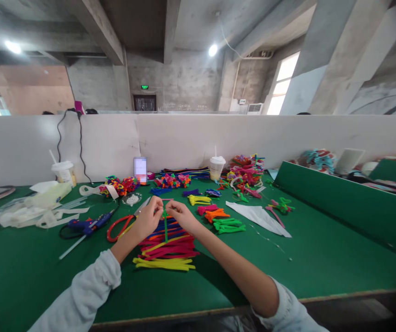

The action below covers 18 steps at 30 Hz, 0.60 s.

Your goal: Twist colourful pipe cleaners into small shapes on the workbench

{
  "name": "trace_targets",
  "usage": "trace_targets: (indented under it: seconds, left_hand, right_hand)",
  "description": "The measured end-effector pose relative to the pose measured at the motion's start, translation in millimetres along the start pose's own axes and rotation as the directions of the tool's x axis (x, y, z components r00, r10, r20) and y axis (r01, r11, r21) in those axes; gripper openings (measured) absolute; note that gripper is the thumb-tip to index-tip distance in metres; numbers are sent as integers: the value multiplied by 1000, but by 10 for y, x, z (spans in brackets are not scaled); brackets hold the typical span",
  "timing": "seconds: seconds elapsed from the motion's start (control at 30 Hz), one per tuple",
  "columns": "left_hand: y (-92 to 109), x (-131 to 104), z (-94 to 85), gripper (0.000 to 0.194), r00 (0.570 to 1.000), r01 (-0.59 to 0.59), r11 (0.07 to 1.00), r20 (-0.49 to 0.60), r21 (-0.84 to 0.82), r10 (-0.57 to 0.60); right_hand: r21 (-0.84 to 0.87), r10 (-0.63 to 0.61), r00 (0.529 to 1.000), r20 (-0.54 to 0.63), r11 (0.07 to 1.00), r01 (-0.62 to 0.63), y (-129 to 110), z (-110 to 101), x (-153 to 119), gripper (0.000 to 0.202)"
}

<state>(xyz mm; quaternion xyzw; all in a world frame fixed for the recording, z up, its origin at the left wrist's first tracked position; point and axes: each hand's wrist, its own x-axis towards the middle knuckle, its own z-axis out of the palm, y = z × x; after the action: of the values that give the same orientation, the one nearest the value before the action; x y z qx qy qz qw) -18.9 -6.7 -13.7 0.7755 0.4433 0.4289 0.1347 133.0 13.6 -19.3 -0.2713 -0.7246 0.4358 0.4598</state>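
My left hand (pixel 151 215) and my right hand (pixel 180 213) are raised close together over the table, fingers pinched. Between them a green pipe cleaner (pixel 166 229) hangs down, with a short pink piece (pixel 167 199) across its top. Which fingers grip which piece is too small to tell. Below lie rows of red pipe cleaners (pixel 170 249) and yellow pipe cleaners (pixel 165 263), with blue and orange ones behind. Red-handled scissors (pixel 119 229) lie beside my left hand. Small bundles in yellow (pixel 200 200), orange (pixel 216 214) and green (pixel 229 225) sit right of my right hand.
A blue glue gun (pixel 89 225) and plastic wrapping (pixel 42 207) lie left. A phone (pixel 141 170), a lidded cup (pixel 217 167) and colourful piles (pixel 244 173) stand at the back. White paper (pixel 260 216) lies right, before a green divider (pixel 339 203).
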Motion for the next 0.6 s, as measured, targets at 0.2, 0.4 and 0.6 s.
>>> trace_targets:
  seconds: [0.2, 0.4, 0.6]
  left_hand:
    - [47, 5, 14, 9, 999, 40, 998, 14, 46, -41]
    - [69, 19, -6, 5, 998, 59, 998, 7, 25, -59]
    - [41, 26, -19, 5, 998, 39, 994, -37, -99, -42]
  right_hand:
    - [-128, -54, 997, -49, 991, 47, -9, 42, -16, 14]
    - [-47, -15, 999, -42, 999, 14, 7, 40, -7, 14]
    - [85, -16, 998, -67, 996, 22, 27, 10, 18, 17]
